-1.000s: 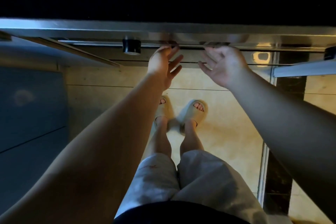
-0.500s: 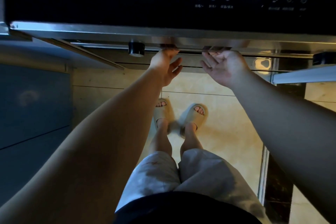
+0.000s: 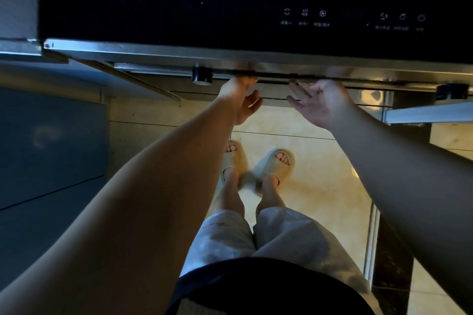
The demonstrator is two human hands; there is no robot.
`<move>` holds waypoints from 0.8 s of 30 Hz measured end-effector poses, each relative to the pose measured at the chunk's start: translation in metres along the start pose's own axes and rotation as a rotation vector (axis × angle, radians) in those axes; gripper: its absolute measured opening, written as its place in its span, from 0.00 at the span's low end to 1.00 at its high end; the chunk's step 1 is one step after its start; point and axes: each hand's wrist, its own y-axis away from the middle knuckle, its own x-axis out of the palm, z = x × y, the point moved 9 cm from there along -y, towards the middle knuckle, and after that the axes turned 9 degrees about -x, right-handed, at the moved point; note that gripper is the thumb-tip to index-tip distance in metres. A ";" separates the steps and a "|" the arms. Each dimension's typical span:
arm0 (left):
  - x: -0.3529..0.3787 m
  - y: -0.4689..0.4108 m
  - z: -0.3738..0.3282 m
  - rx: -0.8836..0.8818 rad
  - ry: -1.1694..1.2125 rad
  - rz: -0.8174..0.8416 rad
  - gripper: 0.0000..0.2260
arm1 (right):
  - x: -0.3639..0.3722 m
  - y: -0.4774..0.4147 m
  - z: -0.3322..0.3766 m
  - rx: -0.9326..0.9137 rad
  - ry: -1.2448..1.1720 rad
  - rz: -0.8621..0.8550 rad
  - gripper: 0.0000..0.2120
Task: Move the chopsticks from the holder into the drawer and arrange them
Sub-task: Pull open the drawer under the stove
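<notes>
Both hands have crept up to the drawer's lower lip since a second ago, and the black front now fills more of the view, as if the person has leaned in closer. The left hand (image 3: 240, 102) curls upward with its fingertips hidden under the brushed steel edge (image 3: 256, 57) of the drawer front (image 3: 179, 0); the right hand (image 3: 320, 102) is palm-up with fingers loosely spread, the tips just touching that same edge. Neither holds anything. I judge this to be the hold for pulling the drawer out or pushing it shut; which one I cannot tell.

No chopsticks and no holder show anywhere, and the drawer's inside is hidden, so how far the task has got cannot be read.

The front is a flat sheet of glossy black glass with faint white touch icons (image 3: 304, 16) at the upper right. A stubby black bumper (image 3: 202, 74) sits beneath the rim. Below lie polished beige floor tiles (image 3: 320, 174), and the person wears soft pale slides (image 3: 273, 169) and light shorts.
</notes>
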 end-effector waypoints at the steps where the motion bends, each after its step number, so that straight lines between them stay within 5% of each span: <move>1: -0.002 0.000 0.003 -0.007 -0.001 -0.017 0.12 | -0.003 0.002 -0.002 0.002 0.013 -0.009 0.13; 10: -0.031 0.015 0.055 -0.074 0.015 -0.102 0.13 | -0.037 0.041 -0.035 0.067 0.062 -0.098 0.24; 22: -0.073 0.047 0.138 -0.239 0.027 -0.171 0.07 | -0.088 0.105 -0.089 0.206 0.120 -0.210 0.16; 24: -0.079 0.053 0.150 -0.268 0.047 -0.173 0.08 | -0.094 0.113 -0.094 0.222 0.135 -0.231 0.21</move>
